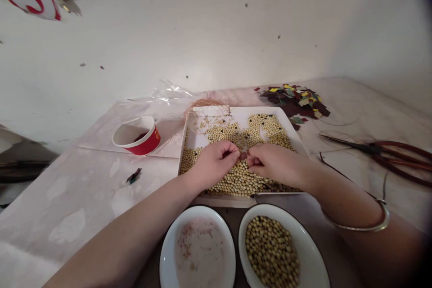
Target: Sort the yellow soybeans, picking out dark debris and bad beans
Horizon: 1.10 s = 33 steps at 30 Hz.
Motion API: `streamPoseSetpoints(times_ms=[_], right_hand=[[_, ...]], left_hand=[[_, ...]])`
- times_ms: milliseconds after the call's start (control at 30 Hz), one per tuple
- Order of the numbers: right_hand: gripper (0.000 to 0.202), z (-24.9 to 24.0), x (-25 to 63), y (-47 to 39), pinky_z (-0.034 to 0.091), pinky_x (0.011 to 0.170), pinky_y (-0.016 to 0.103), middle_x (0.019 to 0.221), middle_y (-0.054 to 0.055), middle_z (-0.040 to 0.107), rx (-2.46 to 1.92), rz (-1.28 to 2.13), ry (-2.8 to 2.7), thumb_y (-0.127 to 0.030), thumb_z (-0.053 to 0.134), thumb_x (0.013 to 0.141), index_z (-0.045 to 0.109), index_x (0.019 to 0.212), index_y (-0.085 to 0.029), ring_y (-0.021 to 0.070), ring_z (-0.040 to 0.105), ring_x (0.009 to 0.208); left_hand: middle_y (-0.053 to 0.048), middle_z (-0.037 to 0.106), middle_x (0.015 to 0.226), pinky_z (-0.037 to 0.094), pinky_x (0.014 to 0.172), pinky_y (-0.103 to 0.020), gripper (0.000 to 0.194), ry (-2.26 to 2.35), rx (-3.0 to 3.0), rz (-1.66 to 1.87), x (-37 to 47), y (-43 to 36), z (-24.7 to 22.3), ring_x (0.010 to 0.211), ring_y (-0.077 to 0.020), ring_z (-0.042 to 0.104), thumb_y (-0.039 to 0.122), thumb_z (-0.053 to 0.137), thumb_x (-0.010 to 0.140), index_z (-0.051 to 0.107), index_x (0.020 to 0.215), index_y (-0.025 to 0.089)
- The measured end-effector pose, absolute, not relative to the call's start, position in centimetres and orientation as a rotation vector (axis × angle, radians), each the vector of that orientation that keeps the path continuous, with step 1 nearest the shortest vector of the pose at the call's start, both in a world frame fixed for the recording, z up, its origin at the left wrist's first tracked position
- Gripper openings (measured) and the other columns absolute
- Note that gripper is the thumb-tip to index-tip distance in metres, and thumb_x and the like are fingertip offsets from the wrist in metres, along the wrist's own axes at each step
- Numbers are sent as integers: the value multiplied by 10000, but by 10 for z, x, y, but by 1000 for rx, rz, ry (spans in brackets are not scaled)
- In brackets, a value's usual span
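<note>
Fingertips on the right hand (272, 160) are pinched on a tiny brown scrap (243, 156), right over the middle of the tray (222, 201). Left hand (216, 160) is up against it from the other side, thumb and forefinger closed together, but I honestly can't tell if they've got hold of the scrap too.

Under both hands it's all beads (236, 182) (could be seeds, hard to say), pale yellow with some black ones mixed in, plus bare patches toward the back of the tray.

Two white bowls sit just in front of the tray, side by side: the left bowl (166, 252) has only some pinkish crumbs in it, the right bowl (313, 265) has a heap of darker beads (272, 252).

Off to the left on the table (91, 184) there's a red cup (145, 145) with something dark inside, and a dark bit (134, 176) lying near it. Tangled thread (206, 102) touches the tray's back left corner, clear plastic (170, 92) beside that. Back right is a messy pile (299, 99) of dark, green and yellow pieces, with scissors (373, 147) lying closer in, pointing left. Bangle (384, 218) on the right arm.
</note>
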State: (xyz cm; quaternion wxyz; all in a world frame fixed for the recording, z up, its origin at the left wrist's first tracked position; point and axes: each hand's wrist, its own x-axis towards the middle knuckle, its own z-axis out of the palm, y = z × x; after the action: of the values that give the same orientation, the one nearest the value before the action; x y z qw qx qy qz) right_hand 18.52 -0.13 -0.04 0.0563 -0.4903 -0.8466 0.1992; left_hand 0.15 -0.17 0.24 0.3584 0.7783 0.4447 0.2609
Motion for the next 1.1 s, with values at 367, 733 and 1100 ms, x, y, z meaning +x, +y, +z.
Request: streamPoseSetpoints(times_ms=[367,733,1100], right_hand=[[98,28,185,-10,317,491,218,590,-36,520,-1292,720,-2296,-228,543,776,558,686,-192,100,448,538],[94,24,175,-12,326,539,233,632,-22,536,-1289,470,-2242,-172,575,771,557,680,-194,118,473,599],[81,28,181,-11,317,496,221,595,-33,520,-1297,611,-2183,-196,569,762,570,682,-183,98,450,544]], left_hand=[[22,500,653,339,559,-210,175,1120,1975,677,1,-2,1,621,-109,439,271,446,823,533,717,163],[28,477,639,320,548,-197,199,999,1821,693,0,-1,0,599,-93,411,298,448,835,522,716,156],[24,498,662,336,574,-201,203,991,1785,699,1,-2,2,610,-92,428,301,457,836,515,708,155]])
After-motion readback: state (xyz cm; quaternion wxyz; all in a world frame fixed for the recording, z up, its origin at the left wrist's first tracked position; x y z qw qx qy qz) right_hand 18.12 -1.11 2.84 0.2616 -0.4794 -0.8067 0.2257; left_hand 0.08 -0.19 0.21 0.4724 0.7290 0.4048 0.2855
